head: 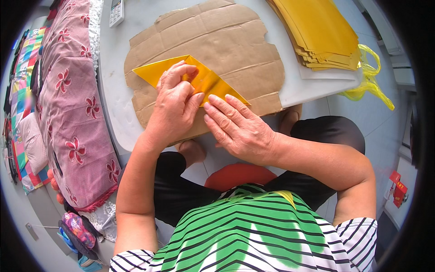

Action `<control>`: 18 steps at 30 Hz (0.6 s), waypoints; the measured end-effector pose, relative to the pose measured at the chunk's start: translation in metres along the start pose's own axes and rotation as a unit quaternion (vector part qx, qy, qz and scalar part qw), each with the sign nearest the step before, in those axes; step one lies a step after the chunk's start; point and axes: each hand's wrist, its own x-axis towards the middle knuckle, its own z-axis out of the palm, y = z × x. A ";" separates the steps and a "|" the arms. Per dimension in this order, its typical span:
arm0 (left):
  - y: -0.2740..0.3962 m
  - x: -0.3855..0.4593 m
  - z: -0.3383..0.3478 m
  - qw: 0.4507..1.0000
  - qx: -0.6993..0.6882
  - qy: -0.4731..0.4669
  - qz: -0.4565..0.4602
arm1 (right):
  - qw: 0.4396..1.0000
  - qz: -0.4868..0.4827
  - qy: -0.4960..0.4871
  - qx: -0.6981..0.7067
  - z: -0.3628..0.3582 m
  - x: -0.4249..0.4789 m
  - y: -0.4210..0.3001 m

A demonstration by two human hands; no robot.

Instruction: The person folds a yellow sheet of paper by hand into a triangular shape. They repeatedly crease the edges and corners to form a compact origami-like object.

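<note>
A folded sheet of shiny gold paper (214,83) lies on the cardboard sheet (217,44), with pointed corners at the left and lower right. My left hand (175,97) rests over its middle, fingers curled and the thumb at the near edge. Whether those fingers pinch the paper is hidden. My right hand (238,129) lies flat along the near edge toward the right corner. Its fingers are stretched out, with the fingertips touching the paper.
The cardboard covers part of a white table (115,102). A stack of gold paper sheets (319,30) is at the far right, beside a yellow plastic bag (368,80). At the far left lies a white remote control (117,13). A pink flowered cloth (71,102) borders the table's left side.
</note>
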 end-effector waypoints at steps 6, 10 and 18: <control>0.001 0.000 0.000 1.000 0.002 0.005 -0.003 | 1.000 -0.003 0.016 0.000 -0.002 0.002 0.000; 0.001 0.000 0.000 1.000 -0.002 0.006 -0.004 | 1.000 -0.006 0.010 -0.002 -0.003 0.003 0.000; 0.001 0.000 0.001 1.000 -0.002 0.008 -0.006 | 1.000 -0.013 0.007 -0.005 -0.004 0.003 0.002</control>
